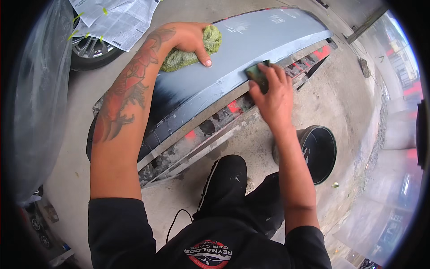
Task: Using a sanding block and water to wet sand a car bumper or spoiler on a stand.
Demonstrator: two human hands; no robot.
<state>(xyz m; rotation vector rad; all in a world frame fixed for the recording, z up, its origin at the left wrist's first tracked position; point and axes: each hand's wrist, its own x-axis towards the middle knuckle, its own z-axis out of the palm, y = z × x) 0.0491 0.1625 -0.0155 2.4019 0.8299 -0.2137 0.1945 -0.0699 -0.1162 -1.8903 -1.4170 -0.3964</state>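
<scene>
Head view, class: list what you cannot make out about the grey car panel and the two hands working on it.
- Sanding pad: mostly covered by the right hand.
- Green cloth: partly under the left hand.
- Grey car panel: near end behind the left forearm.
- Black bucket: contents too dark to tell.

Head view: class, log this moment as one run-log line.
left hand: green cloth on grey panel | right hand: sanding pad on panel edge

A crumpled green rag (190,49) lies bunched on the grey panel (251,45), near its upper edge. A small dark pad (256,71) sits flat against the panel's lower edge, wet and glossy.
</scene>
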